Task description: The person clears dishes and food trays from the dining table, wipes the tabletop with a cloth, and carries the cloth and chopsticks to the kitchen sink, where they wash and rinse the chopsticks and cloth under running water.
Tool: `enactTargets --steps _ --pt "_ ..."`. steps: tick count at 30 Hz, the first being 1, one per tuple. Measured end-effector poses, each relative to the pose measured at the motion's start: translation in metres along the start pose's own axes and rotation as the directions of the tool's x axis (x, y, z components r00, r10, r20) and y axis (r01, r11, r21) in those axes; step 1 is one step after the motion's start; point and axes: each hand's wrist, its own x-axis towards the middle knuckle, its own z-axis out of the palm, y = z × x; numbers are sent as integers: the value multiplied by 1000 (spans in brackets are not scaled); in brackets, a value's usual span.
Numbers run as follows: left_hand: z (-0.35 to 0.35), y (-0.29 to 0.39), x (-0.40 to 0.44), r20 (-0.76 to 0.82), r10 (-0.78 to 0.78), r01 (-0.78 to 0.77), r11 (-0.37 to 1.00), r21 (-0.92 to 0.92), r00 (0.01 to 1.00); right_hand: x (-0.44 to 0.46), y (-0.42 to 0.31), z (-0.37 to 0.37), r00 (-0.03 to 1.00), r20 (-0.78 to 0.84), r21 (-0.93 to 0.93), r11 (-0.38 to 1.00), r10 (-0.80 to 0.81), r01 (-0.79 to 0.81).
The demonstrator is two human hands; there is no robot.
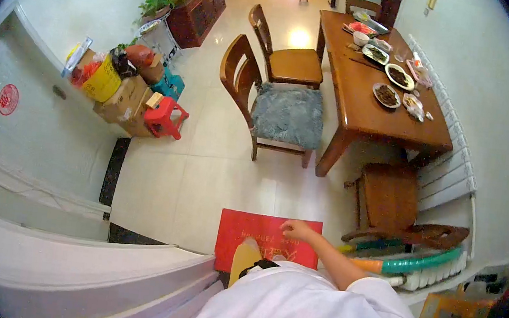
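Note:
My right hand (297,230) hangs in front of my body, above a red doormat (237,226) with yellow lettering. Its fingers are loosely curled, and I see nothing held in them. It touches nothing that I can make out. The white shirt and one leg show below it, with a foot on the mat. My left hand is out of view. Nearest ahead is a wooden chair (238,79) with a fluffy grey seat cushion (288,114).
A wooden table (363,86) with several dishes stands at right. Another chair (293,66) is beyond. A tipped-over chair (388,196) lies by the radiator (446,181) near a green hose (422,261). Boxes (126,97) and a red stool (168,118) line the left wall.

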Motion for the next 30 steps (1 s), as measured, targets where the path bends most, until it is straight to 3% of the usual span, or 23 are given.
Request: enactTargets --steps 2,4,5,7,9,10,11,12,14,16,17,18,19,20,21,23,24,26,28,30 --pt "4 4 22 6 -43 43 999 -7 999 17 -2 -10 1000 14 -3 1000 19 -19" --pt "5 5 52 9 -93 93 996 -1 996 49 -5 -25 985 77 169 972 153 -164" --pt "4 6 69 16 -117 117 993 6 993 74 1 -30 1000 -3 25 1000 -5 5" --pt "0 11 107 24 -157 156 987 41 987 123 -15 -50 1000 0 6 1000 11 -11" --pt "-8 20 152 51 -141 130 977 169 989 171 -35 -75 1000 -18 -31 999 13 -14" --pt "-12 25 179 152 -9 -55 912 407 988 217 -41 -98 1000 -29 -46 999 -11 9" --pt "-22 38 200 300 147 -311 715 627 943 241 -52 -113 998 -68 35 999 18 -15" --pt "-29 55 222 446 286 -530 446 721 848 257 -69 -127 994 -103 115 993 41 -29" --pt "-44 85 269 624 471 -708 2 707 624 285 -119 -166 994 -99 133 991 44 -30" --pt "-53 133 312 497 503 -651 189 735 707 319 -136 -191 963 -264 207 972 -50 107" --pt "-41 192 319 252 354 -434 707 558 901 341 -136 -200 958 -283 314 948 42 51" --pt "-28 252 325 -22 163 -159 981 114 986 354 -149 -213 959 -282 315 948 40 53" --pt "-23 275 369 -28 286 -275 942 190 958 366 -160 -229 929 -369 379 915 9 142" --pt "-7 330 377 -93 275 -273 961 31 957 379 -175 -244 891 -455 432 871 -15 235" --pt "5 386 379 -54 298 -302 951 -62 953 395 -182 -258 891 -453 434 870 -15 235" --pt "31 481 389 64 376 -366 922 -121 924 429 -194 -281 775 -630 527 762 53 376" --pt "44 521 394 121 428 -413 901 -132 896 445 -201 -292 779 -624 536 760 63 368" --pt "67 582 400 183 467 -449 883 -134 865 476 -216 -313 632 -772 468 738 74 486" --pt "87 632 423 364 541 -502 840 -205 758 505 -219 -331 602 -793 451 757 96 473" --pt "93 647 467 435 521 -506 847 -160 734 541 -219 -356 549 -828 421 771 113 477"
